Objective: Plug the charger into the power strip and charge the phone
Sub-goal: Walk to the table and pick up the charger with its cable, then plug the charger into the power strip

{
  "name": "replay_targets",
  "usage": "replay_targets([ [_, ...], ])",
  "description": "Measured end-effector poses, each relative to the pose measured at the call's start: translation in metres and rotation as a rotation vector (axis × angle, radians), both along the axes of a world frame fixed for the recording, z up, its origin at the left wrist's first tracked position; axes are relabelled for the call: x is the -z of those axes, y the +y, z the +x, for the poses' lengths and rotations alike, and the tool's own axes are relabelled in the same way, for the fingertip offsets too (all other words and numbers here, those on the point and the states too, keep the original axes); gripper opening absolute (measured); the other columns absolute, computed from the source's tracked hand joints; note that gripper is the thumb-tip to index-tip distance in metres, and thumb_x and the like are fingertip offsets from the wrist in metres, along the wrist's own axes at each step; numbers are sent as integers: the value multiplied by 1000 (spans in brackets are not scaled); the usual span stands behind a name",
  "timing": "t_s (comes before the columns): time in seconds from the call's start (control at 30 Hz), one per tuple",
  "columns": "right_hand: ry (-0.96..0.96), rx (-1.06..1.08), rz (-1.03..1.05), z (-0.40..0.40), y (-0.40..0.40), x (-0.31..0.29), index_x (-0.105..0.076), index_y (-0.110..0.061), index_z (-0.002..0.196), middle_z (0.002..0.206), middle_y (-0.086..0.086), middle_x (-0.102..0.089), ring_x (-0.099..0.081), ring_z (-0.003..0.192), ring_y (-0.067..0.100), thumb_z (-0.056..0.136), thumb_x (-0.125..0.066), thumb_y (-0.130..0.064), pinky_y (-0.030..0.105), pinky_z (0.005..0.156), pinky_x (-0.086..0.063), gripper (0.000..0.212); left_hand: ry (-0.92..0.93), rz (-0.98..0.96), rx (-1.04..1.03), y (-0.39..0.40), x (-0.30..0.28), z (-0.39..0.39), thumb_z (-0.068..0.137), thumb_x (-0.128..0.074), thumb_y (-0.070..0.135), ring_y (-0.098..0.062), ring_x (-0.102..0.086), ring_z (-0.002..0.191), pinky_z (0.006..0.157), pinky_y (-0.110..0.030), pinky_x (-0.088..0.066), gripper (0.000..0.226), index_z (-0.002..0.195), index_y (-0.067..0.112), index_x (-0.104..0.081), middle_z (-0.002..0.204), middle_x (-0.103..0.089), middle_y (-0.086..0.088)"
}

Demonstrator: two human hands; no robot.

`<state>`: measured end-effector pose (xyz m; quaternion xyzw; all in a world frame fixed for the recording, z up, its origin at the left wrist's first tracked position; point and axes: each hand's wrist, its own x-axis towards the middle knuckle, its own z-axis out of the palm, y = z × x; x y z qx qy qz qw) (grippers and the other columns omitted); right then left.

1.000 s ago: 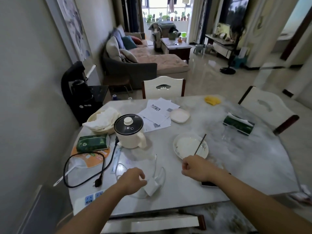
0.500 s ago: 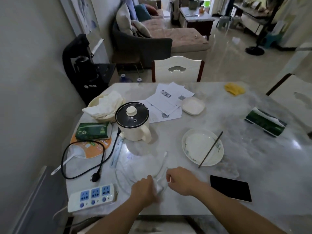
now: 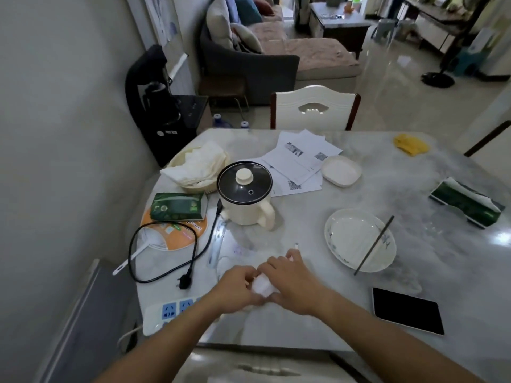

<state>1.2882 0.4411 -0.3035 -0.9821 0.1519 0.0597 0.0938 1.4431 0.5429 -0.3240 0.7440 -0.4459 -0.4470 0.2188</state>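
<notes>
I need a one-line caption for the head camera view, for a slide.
Both hands, left hand and right hand, hold the white charger over the table, between power strip and phone.

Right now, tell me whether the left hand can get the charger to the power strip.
Probably yes. The left hand holds the white charger together with the right hand, and the power strip lies close by on its left with blue sockets uncovered.

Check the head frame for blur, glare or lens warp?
Head view: hands and the white charger between them are motion-smeared; window glare on the table at the right edge and the floor beyond; wide-angle bending at the wall and table edges; phone and plate sharp.
</notes>
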Motion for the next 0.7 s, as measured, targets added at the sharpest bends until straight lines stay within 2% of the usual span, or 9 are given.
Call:
replay_targets([
  [0.07, 16, -11, 65, 20, 7, -14, -50, -24, 121, 114, 3, -63, -59, 99, 24, 89, -58, -48, 41, 91, -39, 41, 100, -3, -51, 15, -13, 19, 58, -82, 26, -17, -68, 77, 70, -39, -56, 42, 97, 16, -70, 92, -73, -7],
  [0.13, 42, 29, 218, 38, 17, -24, -51, -23, 116, 109, 4, -65, -61, 91, 24, 90, -59, -48, 39, 82, -47, 36, 181, 1, -129, 32, -22, 41, 56, -81, 30, -14, -68, 72, 64, -30, -53, 54, 107, 20, -66, 93, -73, -7],
  [0.2, 65, 85, 340, 55, 26, -29, -53, -22, 110, 106, 4, -66, -61, 89, 23, 89, -60, -48, 40, 79, -51, 34, 210, -6, -200, 50, -26, 65, 56, -81, 36, -16, -69, 73, 65, -29, -50, 61, 113, 24, -64, 91, -73, -6],
  [0.3, 138, 125, 389, 75, 39, -24, -54, -19, 106, 106, 6, -65, -60, 90, 23, 89, -62, -48, 38, 79, -51, 35, 208, -26, -316, 80, -20, 101, 60, -84, 34, -24, -70, 84, 76, -37, -54, 52, 107, 25, -66, 89, -74, -8],
  [0.37, 186, 149, 429, 83, 43, -18, -55, -16, 101, 103, 6, -65, -60, 90, 24, 88, -62, -50, 38, 78, -50, 37, 162, -11, -362, 100, -9, 117, 66, -85, 28, -24, -71, 85, 79, -39, -56, 42, 103, 24, -66, 91, -75, -9],
  [0.47, 203, 187, 442, 89, 40, -17, -54, -15, 92, 97, 5, -63, -59, 88, 24, 87, -62, -50, 38, 76, -47, 36, 48, 60, -331, 123, 10, 125, 70, -84, 23, -18, -70, 80, 72, -35, -58, 34, 99, 24, -66, 88, -72, -4],
  [0.57, 140, 265, 471, 94, 30, -27, -55, -14, 88, 89, 4, -61, -58, 84, 24, 86, -64, -48, 37, 74, -45, 36, 26, 75, -310, 122, 19, 121, 72, -82, 26, -12, -67, 76, 61, -24, -54, 39, 107, 22, -65, 88, -69, 1],
  [0.63, 66, 320, 521, 97, 24, -38, -58, -13, 87, 81, 1, -60, -58, 77, 21, 85, -66, -48, 36, 69, -43, 35, 62, 84, -266, 110, 17, 114, 74, -79, 29, -8, -66, 70, 53, -16, -48, 43, 113, 20, -63, 87, -68, 2],
  [0.7, 4, 349, 533, 98, 21, -50, -57, -15, 81, 73, -2, -57, -56, 71, 18, 85, -67, -47, 35, 64, -40, 34, 174, 117, -187, 94, 14, 101, 73, -78, 31, -14, -69, 69, 58, -20, -52, 49, 117, 17, -64, 89, -72, -3],
])
